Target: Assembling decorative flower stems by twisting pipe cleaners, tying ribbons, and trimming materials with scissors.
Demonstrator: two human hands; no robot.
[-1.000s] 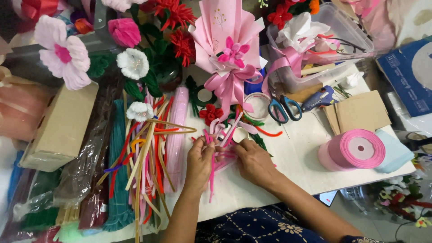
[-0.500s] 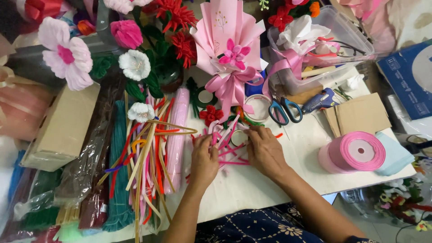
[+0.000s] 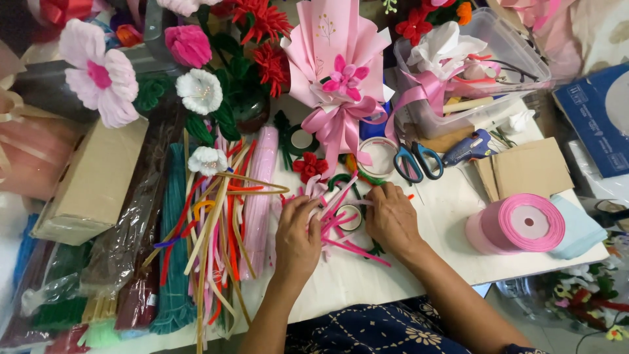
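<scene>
My left hand [image 3: 298, 237] and my right hand [image 3: 391, 217] rest side by side on a white table [image 3: 367, 282], both over a loose bunch of pink pipe cleaners [image 3: 341, 226]. The left hand's fingers curl around several pink stems near their left ends. With its fingertips, the right hand pinches the stems at their upper right, by a small roll of tape [image 3: 350, 217]. A small red pipe-cleaner flower [image 3: 309, 166] lies just above the bunch. Whether each stem is gripped or only pressed down is hard to tell.
A heap of mixed-colour pipe cleaners [image 3: 209, 229] and bagged bundles [image 3: 124, 249] fills the left. A pink wrapped bouquet [image 3: 337, 72], blue scissors [image 3: 417, 162], a glue gun [image 3: 468, 149], a pink ribbon roll [image 3: 521, 224], a cardboard box [image 3: 92, 177] and a clear plastic bin [image 3: 472, 65] surround the hands.
Both hands have shifted up the table, away from me, and spread a little apart over the pink stems. The stems now fan out between them.
</scene>
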